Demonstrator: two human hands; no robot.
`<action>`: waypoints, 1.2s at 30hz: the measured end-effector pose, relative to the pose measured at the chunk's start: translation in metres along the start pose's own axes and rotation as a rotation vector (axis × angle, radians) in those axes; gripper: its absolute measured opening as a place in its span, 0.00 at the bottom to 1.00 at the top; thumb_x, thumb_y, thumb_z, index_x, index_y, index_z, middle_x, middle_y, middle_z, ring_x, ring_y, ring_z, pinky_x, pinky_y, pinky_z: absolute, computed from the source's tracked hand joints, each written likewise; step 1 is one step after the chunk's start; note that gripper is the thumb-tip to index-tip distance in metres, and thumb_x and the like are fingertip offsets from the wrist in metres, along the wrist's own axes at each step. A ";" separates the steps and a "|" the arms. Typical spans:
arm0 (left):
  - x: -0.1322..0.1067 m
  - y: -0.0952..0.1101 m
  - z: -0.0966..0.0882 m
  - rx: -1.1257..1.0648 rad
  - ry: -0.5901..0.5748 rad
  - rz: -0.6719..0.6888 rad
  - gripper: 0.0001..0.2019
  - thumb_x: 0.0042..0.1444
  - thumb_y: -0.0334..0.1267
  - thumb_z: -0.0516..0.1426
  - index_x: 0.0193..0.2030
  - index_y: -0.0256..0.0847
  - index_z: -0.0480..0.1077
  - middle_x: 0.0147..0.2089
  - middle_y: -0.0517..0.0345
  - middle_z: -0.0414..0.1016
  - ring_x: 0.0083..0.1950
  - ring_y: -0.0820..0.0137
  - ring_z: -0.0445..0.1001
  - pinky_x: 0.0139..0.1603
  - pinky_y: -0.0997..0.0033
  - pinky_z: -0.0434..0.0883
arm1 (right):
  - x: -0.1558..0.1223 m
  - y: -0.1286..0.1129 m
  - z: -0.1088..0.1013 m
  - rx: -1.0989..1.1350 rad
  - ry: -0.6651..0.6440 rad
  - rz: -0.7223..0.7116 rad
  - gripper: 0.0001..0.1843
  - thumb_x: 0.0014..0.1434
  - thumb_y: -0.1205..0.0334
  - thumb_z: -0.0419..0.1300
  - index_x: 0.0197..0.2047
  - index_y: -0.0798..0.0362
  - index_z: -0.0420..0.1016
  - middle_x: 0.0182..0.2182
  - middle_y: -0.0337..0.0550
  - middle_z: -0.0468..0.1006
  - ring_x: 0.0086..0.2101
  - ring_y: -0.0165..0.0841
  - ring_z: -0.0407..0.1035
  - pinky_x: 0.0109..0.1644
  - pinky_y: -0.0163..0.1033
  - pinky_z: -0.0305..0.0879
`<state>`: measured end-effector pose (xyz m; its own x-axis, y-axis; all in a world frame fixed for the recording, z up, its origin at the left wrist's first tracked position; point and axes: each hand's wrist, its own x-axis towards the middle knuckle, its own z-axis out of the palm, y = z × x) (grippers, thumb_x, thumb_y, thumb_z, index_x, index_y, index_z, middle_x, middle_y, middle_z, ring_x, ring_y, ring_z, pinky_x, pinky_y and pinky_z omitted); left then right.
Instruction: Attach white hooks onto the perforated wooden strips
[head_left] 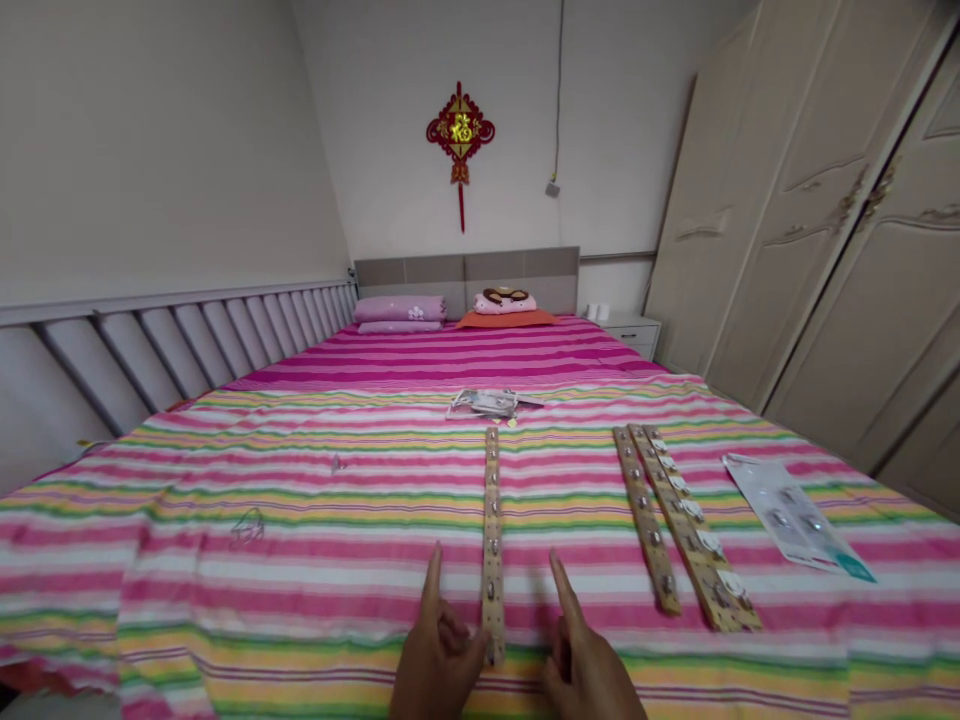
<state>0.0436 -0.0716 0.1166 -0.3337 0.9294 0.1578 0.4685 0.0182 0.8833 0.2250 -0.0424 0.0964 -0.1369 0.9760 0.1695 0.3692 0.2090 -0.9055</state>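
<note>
My left hand is low in the middle of the view, its index finger stretched forward and the other fingers curled. Its thumb tip is over or against the near end of a narrow wooden strip with a row of small shiny metal pieces; contact is hard to tell. On the strip's other side, my right hand also points its index finger forward, apart from the strip. Nothing shows in either hand. To the right lie a similar strip and a wider-looking one with white round pieces.
A striped sheet covers the bed. A clear packet lies at right, and a whitish bundle beyond the middle strip. Thin clear scraps lie at left. A bed rail runs along the left; a wardrobe stands right.
</note>
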 end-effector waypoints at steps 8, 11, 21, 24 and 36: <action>-0.020 -0.031 0.033 0.204 0.007 0.057 0.35 0.51 0.48 0.55 0.64 0.33 0.56 0.54 0.42 0.68 0.54 0.57 0.68 0.55 0.58 0.67 | 0.009 0.030 0.033 0.705 -0.107 0.393 0.24 0.40 0.41 0.67 0.29 0.56 0.79 0.24 0.43 0.77 0.23 0.33 0.68 0.28 0.37 0.62; -0.017 -0.023 0.036 0.225 -0.047 0.008 0.31 0.55 0.47 0.53 0.63 0.34 0.58 0.53 0.43 0.67 0.54 0.59 0.68 0.54 0.60 0.66 | 0.012 0.024 0.045 0.939 -0.216 0.489 0.23 0.43 0.44 0.68 0.32 0.57 0.79 0.24 0.44 0.78 0.26 0.35 0.72 0.31 0.38 0.66; 0.000 0.005 0.038 0.170 -0.091 -0.039 0.23 0.57 0.41 0.50 0.60 0.38 0.61 0.47 0.47 0.68 0.50 0.62 0.67 0.53 0.64 0.64 | 0.021 0.010 0.075 1.202 -0.264 0.477 0.23 0.45 0.46 0.67 0.37 0.56 0.79 0.29 0.47 0.81 0.33 0.40 0.75 0.37 0.40 0.70; 0.003 -0.001 0.037 0.054 -0.065 -0.071 0.22 0.57 0.42 0.50 0.57 0.37 0.64 0.47 0.47 0.69 0.50 0.62 0.68 0.53 0.64 0.64 | 0.020 0.005 0.081 1.152 -0.267 0.495 0.26 0.45 0.41 0.65 0.38 0.56 0.79 0.29 0.48 0.81 0.33 0.40 0.75 0.35 0.40 0.70; 0.017 -0.007 0.004 -0.370 -0.003 -0.191 0.23 0.56 0.58 0.48 0.37 0.38 0.71 0.35 0.53 0.75 0.44 0.62 0.72 0.47 0.65 0.68 | 0.025 -0.040 0.092 0.918 -0.201 0.431 0.26 0.43 0.44 0.69 0.40 0.54 0.78 0.27 0.39 0.79 0.26 0.32 0.69 0.26 0.33 0.62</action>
<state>0.0379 -0.0550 0.1114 -0.3834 0.9232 -0.0255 0.0726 0.0576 0.9957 0.1222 -0.0317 0.1011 -0.3414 0.9110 -0.2312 -0.4089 -0.3655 -0.8362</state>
